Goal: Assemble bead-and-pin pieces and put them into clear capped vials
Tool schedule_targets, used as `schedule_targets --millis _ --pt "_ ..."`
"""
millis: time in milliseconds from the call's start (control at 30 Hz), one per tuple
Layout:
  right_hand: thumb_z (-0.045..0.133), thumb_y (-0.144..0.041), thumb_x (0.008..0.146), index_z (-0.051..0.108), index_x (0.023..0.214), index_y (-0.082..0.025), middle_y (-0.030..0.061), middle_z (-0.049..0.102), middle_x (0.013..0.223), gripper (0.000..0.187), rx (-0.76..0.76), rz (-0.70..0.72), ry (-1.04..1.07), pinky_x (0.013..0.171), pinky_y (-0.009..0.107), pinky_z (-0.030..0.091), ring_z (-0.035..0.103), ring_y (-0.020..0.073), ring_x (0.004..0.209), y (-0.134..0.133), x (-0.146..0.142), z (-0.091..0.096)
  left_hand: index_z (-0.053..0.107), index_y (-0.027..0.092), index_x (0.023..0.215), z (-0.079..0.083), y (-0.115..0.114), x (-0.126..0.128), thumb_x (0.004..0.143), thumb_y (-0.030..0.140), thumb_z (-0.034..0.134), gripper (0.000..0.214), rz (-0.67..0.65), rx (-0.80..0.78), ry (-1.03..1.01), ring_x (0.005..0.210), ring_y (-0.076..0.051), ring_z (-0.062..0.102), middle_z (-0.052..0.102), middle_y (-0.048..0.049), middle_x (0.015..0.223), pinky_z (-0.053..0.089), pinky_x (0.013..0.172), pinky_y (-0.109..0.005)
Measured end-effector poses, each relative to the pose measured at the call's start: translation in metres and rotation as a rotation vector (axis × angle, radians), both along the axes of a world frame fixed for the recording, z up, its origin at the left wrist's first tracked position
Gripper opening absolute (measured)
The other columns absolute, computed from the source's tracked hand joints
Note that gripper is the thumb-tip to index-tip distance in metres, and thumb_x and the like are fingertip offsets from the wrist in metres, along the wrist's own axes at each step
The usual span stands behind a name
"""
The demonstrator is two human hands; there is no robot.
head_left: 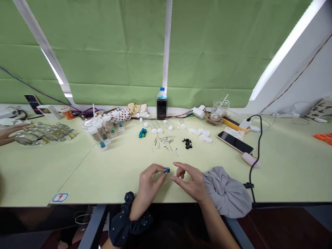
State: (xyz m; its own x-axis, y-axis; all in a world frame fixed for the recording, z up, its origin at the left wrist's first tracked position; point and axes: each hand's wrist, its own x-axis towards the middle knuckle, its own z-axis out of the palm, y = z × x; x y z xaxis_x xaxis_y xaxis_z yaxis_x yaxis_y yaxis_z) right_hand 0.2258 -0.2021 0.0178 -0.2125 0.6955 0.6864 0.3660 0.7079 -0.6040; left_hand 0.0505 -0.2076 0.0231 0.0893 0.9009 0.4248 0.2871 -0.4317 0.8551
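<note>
My left hand (147, 185) pinches a small blue bead (167, 170) on a thin pin between thumb and fingertips, just above the pale green table (77, 162). My right hand (190, 181) hovers right beside it, fingers curled with the index and thumb close to the bead but apart from it; nothing shows in it. Beyond the hands lie a scatter of metal pins (166, 142), a cluster of teal beads (142, 133) and a small heap of black beads (187, 143).
White caps (203, 135) and small clear vials (102, 136) stand further back. A phone (234, 142) and a black cable (255, 155) lie right. Grey cloth (225, 192) sits at the table edge. Another person's hand (7, 135) rests by glass jars (44, 133) far left. A water bottle (162, 103) stands behind.
</note>
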Motion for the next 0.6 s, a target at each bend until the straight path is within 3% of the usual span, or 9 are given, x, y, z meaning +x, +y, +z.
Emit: schedule_targets --millis 100,267,433,600 --pt "0.064 -0.021 0.078 0.053 0.119 -0.026 -0.0008 0.058 0.067 0.043 0.028 0.027 -0.022 0.054 0.026 0.047 0.049 0.0116 0.056 -0.002 -0.005 0.001 0.064 0.022 0.083 0.003 0.002 0.003 0.08 0.015 0.053 0.013 0.039 0.138 0.191 0.079 -0.021 0.061 0.066 -0.0057 0.081 0.046 0.082 -0.036" --pt "0.058 -0.015 0.081 0.063 0.101 -0.022 0.0034 0.062 0.072 0.022 0.072 -0.023 0.068 0.057 0.027 0.05 0.057 0.0139 0.063 -0.006 -0.017 0.006 0.06 0.021 0.086 0.009 0.004 0.014 0.078 0.003 0.046 0.024 0.031 0.334 0.554 0.081 -0.019 0.062 0.067 -0.0052 0.087 0.033 0.1 -0.043" --pt "0.058 -0.013 0.08 0.062 0.091 -0.018 0.0051 0.063 0.075 0.013 0.142 -0.157 0.116 0.059 0.028 0.053 0.058 0.014 0.063 -0.007 -0.018 0.01 0.057 0.019 0.087 0.012 0.009 0.021 0.082 0.006 0.045 0.018 0.015 0.427 0.643 0.075 -0.015 0.061 0.065 -0.0025 0.082 0.035 0.099 -0.042" --pt "0.056 -0.012 0.081 0.062 0.095 -0.019 0.0062 0.065 0.08 0.016 0.191 -0.287 0.109 0.062 0.028 0.056 0.062 0.015 0.068 -0.003 -0.016 0.002 0.058 0.02 0.088 0.017 0.019 0.019 0.085 0.016 0.047 0.011 -0.054 0.384 0.616 0.078 -0.016 0.061 0.066 -0.0022 0.084 0.043 0.086 -0.035"
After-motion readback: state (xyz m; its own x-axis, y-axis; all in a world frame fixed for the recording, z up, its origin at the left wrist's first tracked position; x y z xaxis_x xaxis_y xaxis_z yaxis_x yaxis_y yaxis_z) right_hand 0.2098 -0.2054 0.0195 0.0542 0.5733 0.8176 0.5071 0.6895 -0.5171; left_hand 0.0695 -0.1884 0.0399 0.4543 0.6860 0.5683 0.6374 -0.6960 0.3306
